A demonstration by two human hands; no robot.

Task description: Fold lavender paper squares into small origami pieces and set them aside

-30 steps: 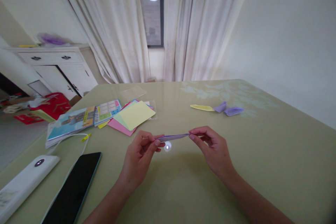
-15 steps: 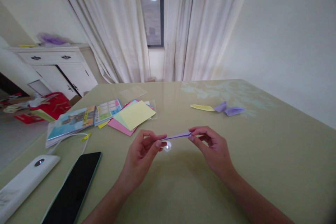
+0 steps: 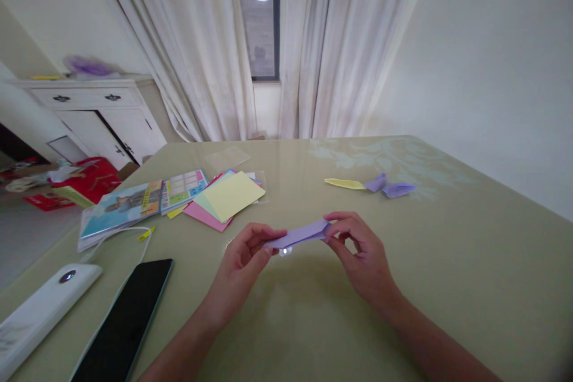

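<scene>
A narrow folded strip of purple paper (image 3: 301, 235) is stretched between my two hands above the table, its broad face showing. My left hand (image 3: 244, 262) pinches its left end between thumb and fingers. At the other end, my right hand (image 3: 360, 259) pinches the paper, where its folded layers stand slightly apart. Farther back on the table lie a folded yellow paper piece (image 3: 344, 183) and folded purple paper pieces (image 3: 399, 190), close together in a row.
Left of my hands lies a stack of coloured paper sheets (image 3: 235, 196) beside a booklet (image 3: 120, 208). Nearer me are a black phone (image 3: 129, 322), a white power bank (image 3: 47, 319) and a white cable (image 3: 101, 245). The table (image 3: 470, 262) meets a wall on the right.
The purple strip, seen nearly edge-on before, has been tilted so its flat face shows. Both hands keep hold of its ends and have shifted only slightly.
</scene>
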